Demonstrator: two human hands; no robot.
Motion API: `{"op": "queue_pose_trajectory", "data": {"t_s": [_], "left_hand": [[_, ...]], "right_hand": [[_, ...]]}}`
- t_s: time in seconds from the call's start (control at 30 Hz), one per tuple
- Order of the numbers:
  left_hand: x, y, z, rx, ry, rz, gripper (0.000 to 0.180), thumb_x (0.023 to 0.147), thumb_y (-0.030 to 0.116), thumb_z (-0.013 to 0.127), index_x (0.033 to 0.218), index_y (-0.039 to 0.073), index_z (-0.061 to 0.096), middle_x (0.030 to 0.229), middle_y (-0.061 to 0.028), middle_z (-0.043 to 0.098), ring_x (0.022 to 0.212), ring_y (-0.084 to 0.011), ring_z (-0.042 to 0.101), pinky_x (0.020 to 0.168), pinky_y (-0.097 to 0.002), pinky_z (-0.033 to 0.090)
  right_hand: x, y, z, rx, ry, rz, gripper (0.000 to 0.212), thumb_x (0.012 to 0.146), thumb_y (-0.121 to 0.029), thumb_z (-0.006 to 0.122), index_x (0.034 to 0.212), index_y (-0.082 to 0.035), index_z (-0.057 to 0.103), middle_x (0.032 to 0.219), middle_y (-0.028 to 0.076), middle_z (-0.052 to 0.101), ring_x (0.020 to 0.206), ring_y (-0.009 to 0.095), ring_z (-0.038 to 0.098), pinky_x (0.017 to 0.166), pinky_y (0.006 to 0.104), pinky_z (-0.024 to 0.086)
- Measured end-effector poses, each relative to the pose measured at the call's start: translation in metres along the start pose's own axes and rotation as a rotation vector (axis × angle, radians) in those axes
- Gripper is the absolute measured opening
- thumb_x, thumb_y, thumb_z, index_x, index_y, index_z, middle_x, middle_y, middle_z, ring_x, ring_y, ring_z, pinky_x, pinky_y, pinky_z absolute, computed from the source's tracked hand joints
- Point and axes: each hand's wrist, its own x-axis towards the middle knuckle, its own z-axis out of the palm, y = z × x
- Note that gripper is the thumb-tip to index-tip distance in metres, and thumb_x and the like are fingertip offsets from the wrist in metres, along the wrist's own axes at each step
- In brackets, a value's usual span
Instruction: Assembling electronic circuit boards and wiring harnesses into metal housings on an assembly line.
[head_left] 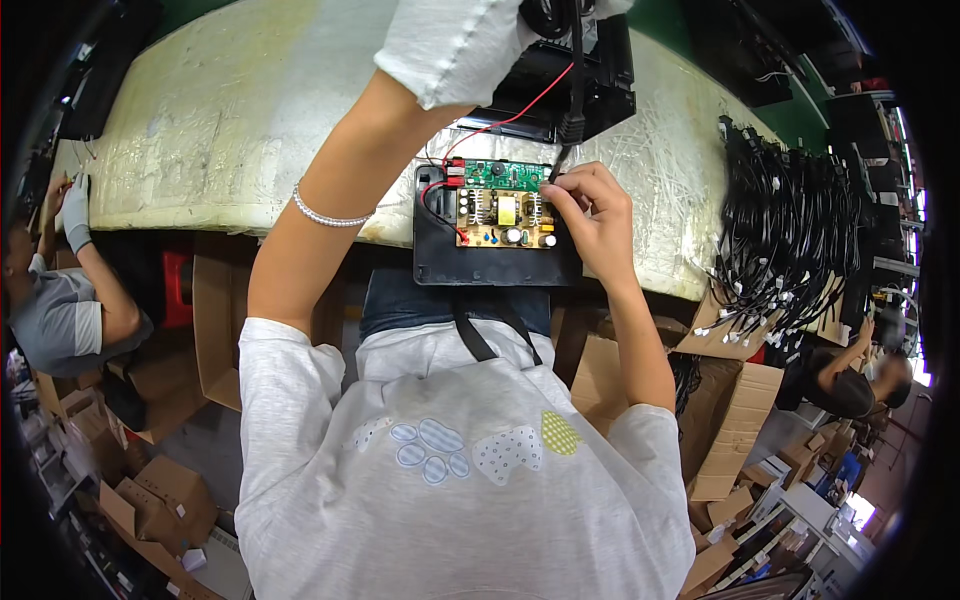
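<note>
Pale, film-covered bench (240, 130) spread either side of your grip; just left of your right hand (592, 215) sat a green board (518, 179), with a tan board (474, 236) just nearer you, both on a black panel (485, 270); your right thumb and forefinger were pinched on a black cable (575, 95) at the green board's corner; left of that pinch a red wire (522, 112) arched away; beyond it your gloved left hand (490, 38) reached out beside a black casing (612, 85), fingers hidden, so I could not tell its grip; heaped black leads (790, 215) lay well rightward.
</note>
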Motion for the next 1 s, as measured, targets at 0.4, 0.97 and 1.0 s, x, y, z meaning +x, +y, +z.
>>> {"op": "queue_pose_trajectory", "data": {"t_s": [0.4, 0.97, 1.0], "left_hand": [[0.003, -0.013, -0.001, 0.007, 0.043, -0.004, 0.025, 0.099, 0.027, 0.053, 0.096, 0.002, 0.053, 0.088, -0.0088, 0.06, 0.084, -0.0178, 0.064, 0.078, -0.0295, 0.055], [0.044, -0.031, -0.004, 1.293, 0.303, 0.054, 0.048, 0.096, 0.039, 0.052, 0.104, -0.008, 0.052, 0.095, -0.0121, 0.062, 0.09, -0.0268, 0.062, 0.089, -0.03, 0.049], [0.029, -0.04, -0.01, 1.664, 0.286, 0.542, 0.042, 0.098, 0.037, 0.049, 0.099, -0.005, 0.052, 0.089, -0.0113, 0.059, 0.085, -0.0272, 0.06, 0.09, -0.0363, 0.05]], "right_hand": [[-0.013, 0.019, 0.012, 0.228, 0.134, 0.101, 0.004, 0.081, 0.002, 0.07, 0.083, 0.002, 0.067, 0.079, 0.0, 0.051, 0.069, 0.005, 0.048, 0.058, 0.0185, 0.035], [-0.009, 0.017, -0.013, -0.06, 0.052, -0.081, 0.006, 0.078, -0.002, 0.069, 0.083, -0.001, 0.067, 0.087, 0.009, 0.064, 0.085, 0.023, 0.06, 0.077, 0.0326, 0.045], [-0.006, 0.023, -0.023, 0.017, 0.046, -0.059, 0.007, 0.079, -0.002, 0.068, 0.086, -0.001, 0.068, 0.089, 0.009, 0.066, 0.085, 0.023, 0.061, 0.077, 0.0326, 0.047]]}}
